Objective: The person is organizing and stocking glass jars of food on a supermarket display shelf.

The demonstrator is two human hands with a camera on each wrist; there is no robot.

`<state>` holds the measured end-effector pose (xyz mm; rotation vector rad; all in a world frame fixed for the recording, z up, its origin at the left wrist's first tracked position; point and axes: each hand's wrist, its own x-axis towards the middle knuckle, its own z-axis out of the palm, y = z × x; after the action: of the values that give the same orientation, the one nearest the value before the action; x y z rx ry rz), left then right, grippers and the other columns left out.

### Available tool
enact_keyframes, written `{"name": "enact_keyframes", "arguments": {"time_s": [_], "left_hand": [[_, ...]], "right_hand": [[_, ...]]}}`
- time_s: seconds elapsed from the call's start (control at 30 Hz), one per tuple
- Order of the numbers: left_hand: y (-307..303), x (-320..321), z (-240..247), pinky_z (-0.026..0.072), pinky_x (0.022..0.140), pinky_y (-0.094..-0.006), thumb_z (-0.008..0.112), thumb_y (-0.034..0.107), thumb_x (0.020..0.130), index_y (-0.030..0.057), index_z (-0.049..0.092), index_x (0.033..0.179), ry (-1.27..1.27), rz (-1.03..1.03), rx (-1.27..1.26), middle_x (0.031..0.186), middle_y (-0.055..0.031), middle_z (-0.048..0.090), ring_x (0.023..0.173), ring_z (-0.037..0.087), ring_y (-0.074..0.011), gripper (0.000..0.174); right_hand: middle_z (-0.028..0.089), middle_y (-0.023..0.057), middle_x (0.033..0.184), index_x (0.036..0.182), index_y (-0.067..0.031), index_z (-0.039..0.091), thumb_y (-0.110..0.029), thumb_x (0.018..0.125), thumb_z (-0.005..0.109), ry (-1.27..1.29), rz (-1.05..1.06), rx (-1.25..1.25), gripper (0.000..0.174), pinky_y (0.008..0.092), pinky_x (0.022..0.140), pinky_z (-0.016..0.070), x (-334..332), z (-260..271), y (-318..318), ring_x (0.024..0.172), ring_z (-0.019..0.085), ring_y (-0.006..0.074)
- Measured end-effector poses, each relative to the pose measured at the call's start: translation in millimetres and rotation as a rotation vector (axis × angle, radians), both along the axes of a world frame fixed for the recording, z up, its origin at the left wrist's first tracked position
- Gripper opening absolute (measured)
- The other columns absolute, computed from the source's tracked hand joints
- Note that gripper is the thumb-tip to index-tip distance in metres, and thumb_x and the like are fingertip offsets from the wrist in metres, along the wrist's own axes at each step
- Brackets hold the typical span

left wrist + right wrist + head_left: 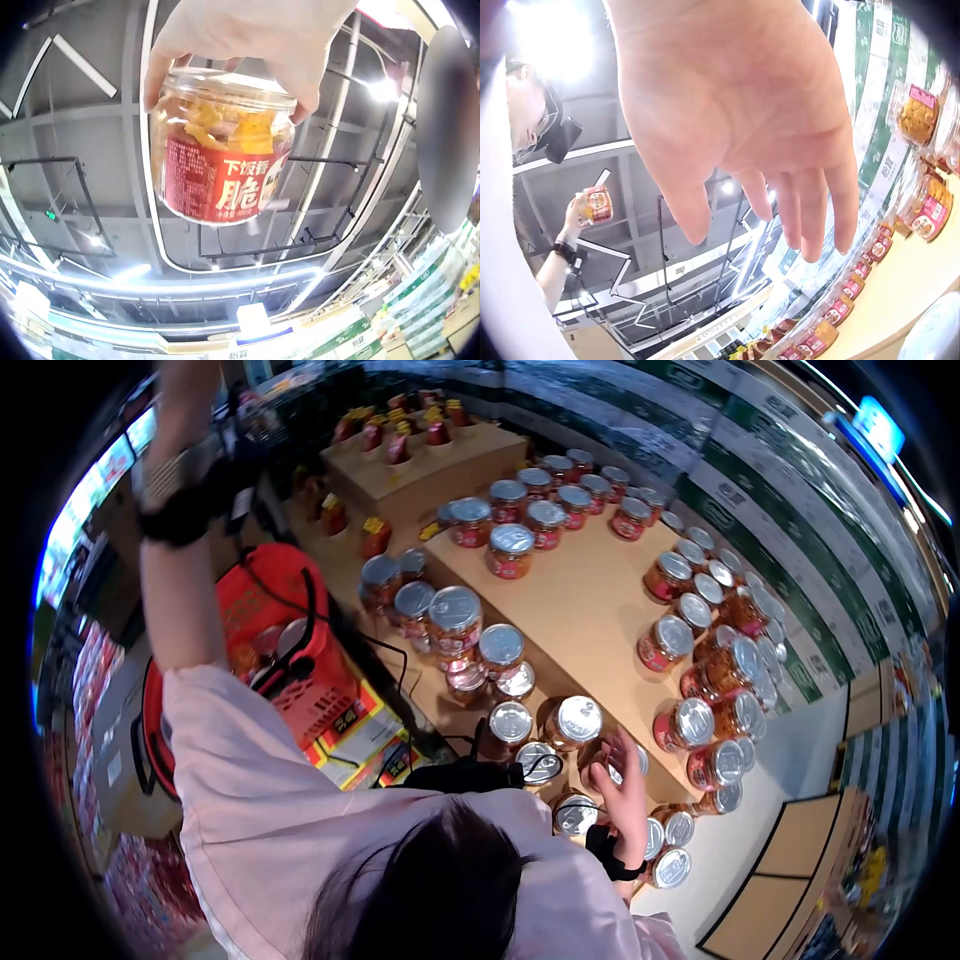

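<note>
Raised high, my left hand (pixel 247 34) grips a clear jar (pixel 221 150) by its top, fingers and thumb spread around the rim. Yellow-orange pieces fill the jar, and a red label with white and yellow characters wraps its lower part. In the right wrist view the held jar (pixel 598 206) appears small, up near the ceiling. The head view shows the left arm (pixel 190 600) reaching up to the top edge, with the jar out of sight. My right hand (pixel 625 785) hovers close over silver-lidded jars (pixel 575 720) at the display's near corner; its fingers (pixel 810 202) are extended and hold nothing.
Many similar jars (pixel 665 640) line a tan stepped display (pixel 570 600). A red basket (pixel 255 595) with jars inside stands at the left, beside a yellow-and-red box (pixel 350 735). Red packs with yellow tops (pixel 400 445) fill a rack at the back.
</note>
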<state>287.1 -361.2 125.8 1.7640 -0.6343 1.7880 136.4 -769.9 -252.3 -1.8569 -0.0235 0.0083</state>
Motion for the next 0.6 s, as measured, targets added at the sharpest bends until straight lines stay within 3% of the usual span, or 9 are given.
{"name": "enact_keyframes", "arguments": {"time_s": [0.23,0.27,0.3,0.37,0.4,0.47,0.5,0.53,0.6], "left_hand": [[118,-168,-78,0.0472,0.086,-0.0361,0.071,0.033,0.075,0.0092,0.045,0.132,0.529,0.465,0.04,0.12,-0.0138,0.055,0.094,0.061,-0.0213,0.067],[126,-175,-92,0.0466,0.088,-0.0368,0.072,0.029,0.075,0.0104,0.045,0.133,0.557,0.517,0.158,0.122,-0.0136,0.053,0.096,0.06,-0.0215,0.066],[104,-182,-102,0.0457,0.09,-0.0372,0.073,0.026,0.072,0.0117,0.045,0.133,0.805,0.481,-0.024,0.122,-0.0142,0.052,0.101,0.057,-0.0238,0.069],[107,-189,-130,0.0442,0.091,-0.0375,0.076,0.021,0.065,0.013,0.045,0.132,0.998,0.583,0.051,0.121,-0.016,0.052,0.111,0.052,-0.028,0.074],[137,-192,-150,0.0437,0.091,-0.0373,0.077,0.019,0.062,0.0131,0.046,0.131,0.945,0.722,0.323,0.119,-0.0171,0.053,0.114,0.049,-0.0299,0.076],[158,-199,-177,0.0421,0.092,-0.0393,0.075,0.025,0.059,0.0122,0.046,0.129,1.223,0.829,0.258,0.116,-0.0195,0.052,0.109,0.051,-0.0354,0.076],[181,-202,-198,0.0416,0.093,-0.0414,0.074,0.029,0.059,0.0132,0.045,0.129,1.211,0.872,0.328,0.114,-0.0212,0.051,0.108,0.05,-0.0383,0.078],[191,-204,-208,0.0403,0.095,-0.0426,0.074,0.03,0.057,0.0149,0.045,0.13,1.399,0.915,0.213,0.116,-0.0241,0.049,0.109,0.049,-0.0408,0.08],[226,-209,-243,0.0384,0.097,-0.0441,0.075,0.031,0.056,0.0179,0.044,0.131,1.461,0.941,0.212,0.119,-0.0258,0.047,0.112,0.046,-0.0426,0.083]], "right_hand": [[0.053,0.0199,0.124,0.134,-0.0021,0.037,-0.015,0.083,0.065,-0.07,0.23,-0.121,0.06,0.0357,0.094,0.0428,38,-21,22,0.114,0.053,0.0282],[0.053,0.0203,0.123,0.134,-0.0015,0.037,-0.016,0.083,0.065,-0.048,0.271,-0.151,0.06,0.036,0.094,0.0429,41,-19,27,0.114,0.054,0.0288],[0.053,0.0208,0.123,0.134,-0.001,0.036,-0.017,0.083,0.065,-0.064,0.314,-0.181,0.06,0.0362,0.094,0.0429,44,-19,32,0.114,0.054,0.0291],[0.053,0.022,0.122,0.134,0.0,0.035,-0.018,0.084,0.065,-0.101,0.402,-0.239,0.061,0.0366,0.094,0.0429,51,-21,41,0.113,0.054,0.0299],[0.053,0.0224,0.122,0.134,-0.0001,0.034,-0.018,0.084,0.065,-0.085,0.415,-0.23,0.062,0.0367,0.093,0.0429,52,-22,44,0.113,0.054,0.03],[0.053,0.0234,0.121,0.135,-0.0003,0.033,-0.019,0.084,0.064,-0.054,0.43,-0.207,0.063,0.037,0.093,0.043,53,-24,51,0.113,0.054,0.0304],[0.053,0.024,0.12,0.136,-0.0009,0.031,-0.02,0.085,0.064,-0.036,0.424,-0.209,0.064,0.0371,0.093,0.0429,52,-20,54,0.112,0.054,0.0309],[0.053,0.0239,0.12,0.136,-0.001,0.031,-0.02,0.084,0.064,-0.022,0.415,-0.214,0.064,0.0371,0.093,0.0429,52,-22,54,0.113,0.054,0.031],[0.054,0.0238,0.12,0.136,-0.0012,0.031,-0.02,0.084,0.065,0.009,0.387,-0.226,0.065,0.0372,0.093,0.0429,48,-33,51,0.113,0.054,0.0312]]}}
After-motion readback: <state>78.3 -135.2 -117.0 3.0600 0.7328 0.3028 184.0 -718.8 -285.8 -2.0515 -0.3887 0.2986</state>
